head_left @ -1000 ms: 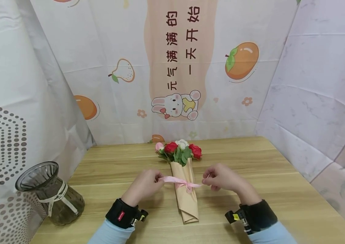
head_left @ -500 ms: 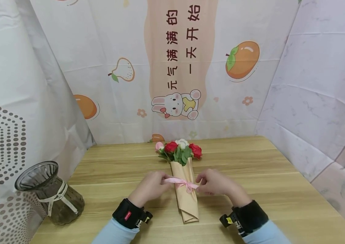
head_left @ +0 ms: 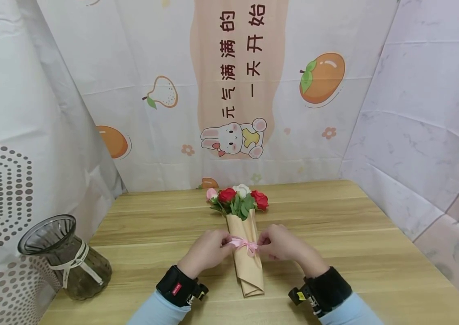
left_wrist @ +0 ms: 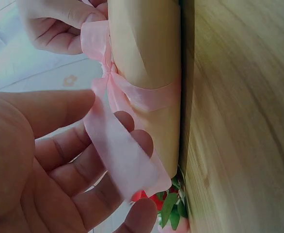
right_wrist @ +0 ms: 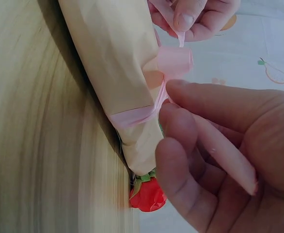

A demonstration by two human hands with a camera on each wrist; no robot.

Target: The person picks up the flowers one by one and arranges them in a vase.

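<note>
A bouquet of artificial roses [head_left: 238, 198] lies on the wooden table, wrapped in tan paper [head_left: 249, 275]. Around the wrap runs a pink ribbon [head_left: 245, 245], knotted in front with small loops. From the left side, my left hand [head_left: 209, 249] pinches one part of the ribbon; in the left wrist view its tail [left_wrist: 120, 150] lies across the fingers, the thumb at its edge. My right hand [head_left: 281, 243] pinches the ribbon close to the knot on the other side. The right wrist view shows a ribbon end [right_wrist: 224, 150] passing through that hand's fingers.
A smoky glass vase [head_left: 85, 271] with a pale cord tied around it stands at the table's left edge. Behind the table [head_left: 314, 207] hangs a printed cloth [head_left: 132, 131], and more cloth covers both sides.
Both hands have moved inward along the ribbon, from its outstretched ends to near the knot. The bouquet and the vase have stayed in place.
</note>
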